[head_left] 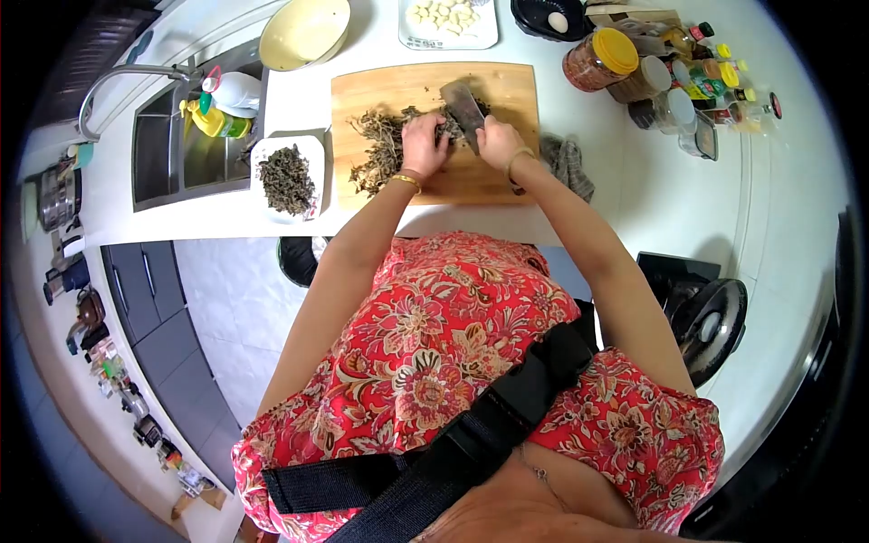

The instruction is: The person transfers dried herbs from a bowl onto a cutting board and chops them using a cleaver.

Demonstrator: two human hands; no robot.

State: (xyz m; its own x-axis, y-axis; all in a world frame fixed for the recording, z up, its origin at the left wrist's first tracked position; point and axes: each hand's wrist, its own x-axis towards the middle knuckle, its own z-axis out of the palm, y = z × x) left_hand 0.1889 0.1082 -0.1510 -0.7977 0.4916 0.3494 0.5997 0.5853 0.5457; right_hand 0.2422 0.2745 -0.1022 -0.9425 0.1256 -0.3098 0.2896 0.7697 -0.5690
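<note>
A wooden cutting board [348, 92] lies on the counter with dark, stringy leafy greens [380, 143] heaped mostly on its left half. My left hand [424, 145] is closed over the right side of this heap, holding the greens down with bent fingers. In my right hand [500, 143] is the handle of a cleaver [463, 109]. Its broad blade slants up and left, just right of my left fingers. Some chopped bits lie around the blade, and the cutting edge is partly hidden. A white dish [314, 172] left of the board holds more dark chopped greens [287, 180].
Behind the board stand a pale yellow bowl [306, 34] and a plate of peeled garlic [445, 18]. Jars [600, 60] and bottles crowd the back right. A grey cloth [568, 168] touches the board's right side. A sink [156, 154] with bottles is at left.
</note>
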